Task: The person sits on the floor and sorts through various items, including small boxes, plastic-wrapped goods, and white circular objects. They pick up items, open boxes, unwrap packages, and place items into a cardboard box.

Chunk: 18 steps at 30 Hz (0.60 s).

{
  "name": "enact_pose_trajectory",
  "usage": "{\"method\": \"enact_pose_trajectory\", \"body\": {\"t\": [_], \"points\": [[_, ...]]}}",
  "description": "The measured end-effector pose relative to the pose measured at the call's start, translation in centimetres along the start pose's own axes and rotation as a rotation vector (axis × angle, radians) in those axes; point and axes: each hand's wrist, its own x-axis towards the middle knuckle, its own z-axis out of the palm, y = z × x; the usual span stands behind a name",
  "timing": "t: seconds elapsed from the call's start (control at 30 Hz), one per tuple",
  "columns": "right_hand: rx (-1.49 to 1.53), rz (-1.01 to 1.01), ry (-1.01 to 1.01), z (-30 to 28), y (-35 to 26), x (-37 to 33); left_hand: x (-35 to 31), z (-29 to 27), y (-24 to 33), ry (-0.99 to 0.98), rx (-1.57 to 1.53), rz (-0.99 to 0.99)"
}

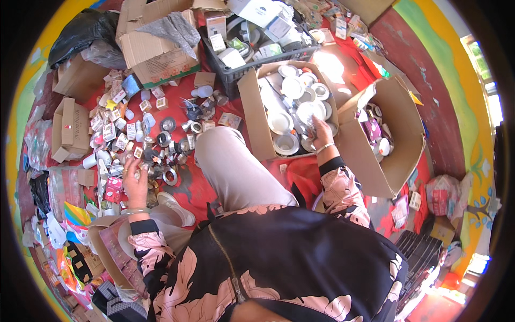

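My left hand [136, 182] hovers at the near edge of a pile of small boxes, bulbs and metal rings, its fingers apart and nothing visible in them. A small white box [138, 152] lies just beyond its fingertips, and a silver ring [169, 176] is to its right. My right hand [323, 135] reaches over the right side of an open cardboard box [252, 115]. Its fingers close on the edge of a white round light fitting [310, 111]; part of the grip is hidden. Several similar white fittings [286, 144] fill that box.
Right of it stands another open cardboard box [399, 129] with mixed items. Behind is a dark plastic crate [230, 78] full of packages. A large carton [161, 59] and a black bag [80, 35] stand at the far left. My knee [225, 166] rises between my hands.
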Motion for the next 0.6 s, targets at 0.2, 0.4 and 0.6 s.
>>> {"method": "enact_pose_trajectory", "body": {"t": [0.2, 0.4, 0.6], "points": [[0.004, -0.057, -0.105, 9.6, 0.6, 8.2, -0.8, 0.5, 0.5, -0.075, 0.015, -0.12], [0.112, -0.058, -0.02, 17.8, 2.6, 15.0, -1.5, 0.2, -0.4, -0.063, 0.106, -0.102], [-0.82, -0.064, 0.131, 12.0, 6.3, 29.3, -0.4, 1.9, 0.3, -0.114, 0.056, -0.078]]}}
